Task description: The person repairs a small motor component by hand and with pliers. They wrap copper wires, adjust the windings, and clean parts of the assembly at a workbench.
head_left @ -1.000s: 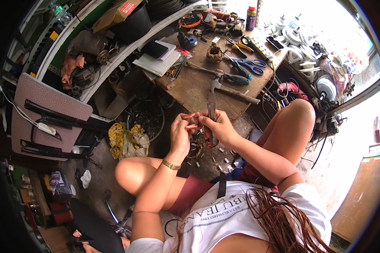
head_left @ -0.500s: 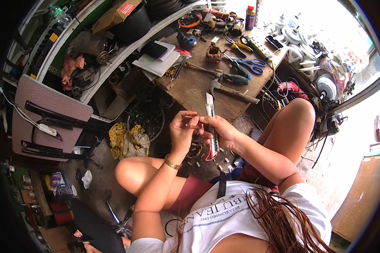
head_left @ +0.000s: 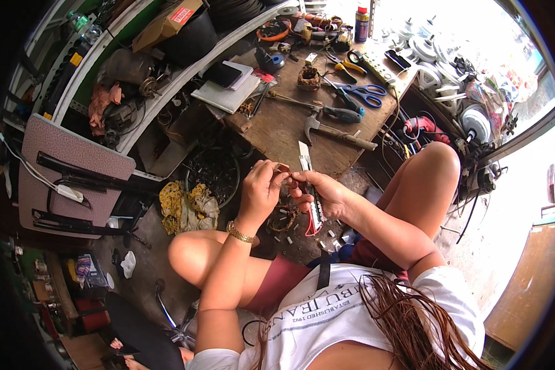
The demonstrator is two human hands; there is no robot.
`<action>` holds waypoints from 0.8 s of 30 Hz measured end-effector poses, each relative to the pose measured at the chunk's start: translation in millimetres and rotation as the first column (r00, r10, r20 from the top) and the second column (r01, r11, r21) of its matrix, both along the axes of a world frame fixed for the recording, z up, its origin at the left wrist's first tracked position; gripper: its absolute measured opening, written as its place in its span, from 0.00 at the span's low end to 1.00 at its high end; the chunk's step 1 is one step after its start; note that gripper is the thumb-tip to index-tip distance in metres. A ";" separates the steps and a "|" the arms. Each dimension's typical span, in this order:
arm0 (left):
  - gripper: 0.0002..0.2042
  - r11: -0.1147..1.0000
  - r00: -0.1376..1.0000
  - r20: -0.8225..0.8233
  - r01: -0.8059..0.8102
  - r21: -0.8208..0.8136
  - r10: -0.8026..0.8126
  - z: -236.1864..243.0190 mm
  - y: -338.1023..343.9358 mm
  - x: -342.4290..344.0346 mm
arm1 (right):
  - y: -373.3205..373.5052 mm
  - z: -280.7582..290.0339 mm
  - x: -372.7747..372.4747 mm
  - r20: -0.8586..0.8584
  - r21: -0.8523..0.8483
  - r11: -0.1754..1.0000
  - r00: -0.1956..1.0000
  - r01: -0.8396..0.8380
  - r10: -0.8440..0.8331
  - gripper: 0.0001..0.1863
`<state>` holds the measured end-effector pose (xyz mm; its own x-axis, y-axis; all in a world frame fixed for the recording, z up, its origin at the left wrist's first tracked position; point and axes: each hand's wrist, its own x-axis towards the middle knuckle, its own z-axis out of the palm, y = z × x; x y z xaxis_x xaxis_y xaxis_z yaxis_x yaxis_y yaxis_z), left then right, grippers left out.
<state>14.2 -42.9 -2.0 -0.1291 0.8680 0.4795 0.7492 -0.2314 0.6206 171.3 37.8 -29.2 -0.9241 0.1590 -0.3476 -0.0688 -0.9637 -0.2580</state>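
My left hand (head_left: 260,190) is closed in a pinch on a small reddish-brown piece (head_left: 283,168), mostly covered by the fingers. Against it comes my right hand (head_left: 325,192), with thumb and forefinger meeting the left fingertips. A snap-off utility knife (head_left: 315,219) with a red-edged handle is held in the right fingers. Its long pale blade (head_left: 304,154) points away from me, toward the bench. Below the hands, a brown ring-shaped coil (head_left: 281,223) lies on the floor near several small white pieces (head_left: 331,234).
Ahead is a wooden bench (head_left: 277,137) with a hammer (head_left: 339,135), a screwdriver (head_left: 341,114), blue scissors (head_left: 367,95), pliers (head_left: 344,73) and a small wound motor core (head_left: 308,78). A yellow cloth (head_left: 188,206) lies left. White motor parts (head_left: 428,55) are heaped at the far right.
My left wrist has swung a little left and the fingers have turned around the small piece. The knife has tilted slightly in my right hand, showing more of its red edge.
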 end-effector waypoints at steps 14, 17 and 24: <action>0.14 0.967 0.979 0.186 0.122 -0.224 -0.080 -10.7 -12.4 -20.9 | 10.2 -3.3 8.3 0.068 0.160 0.978 0.987 0.135 -0.147 0.09; 0.09 0.978 0.750 0.658 0.181 -0.107 -0.067 -22.5 -14.8 -0.1 | 0.2 3.1 2.7 0.076 0.330 0.922 0.968 0.201 -0.239 0.11; 0.08 0.997 0.624 0.781 0.055 -0.053 0.007 -13.3 -9.7 12.5 | -1.9 -4.3 -1.7 -0.090 0.721 0.607 0.913 0.336 -0.398 0.13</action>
<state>26.7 -52.6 -15.3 -0.4063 0.9012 0.1510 -0.0289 -0.1779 0.9836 169.5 35.9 -33.5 -0.7092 0.7038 -0.0414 -0.3263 -0.3798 -0.8656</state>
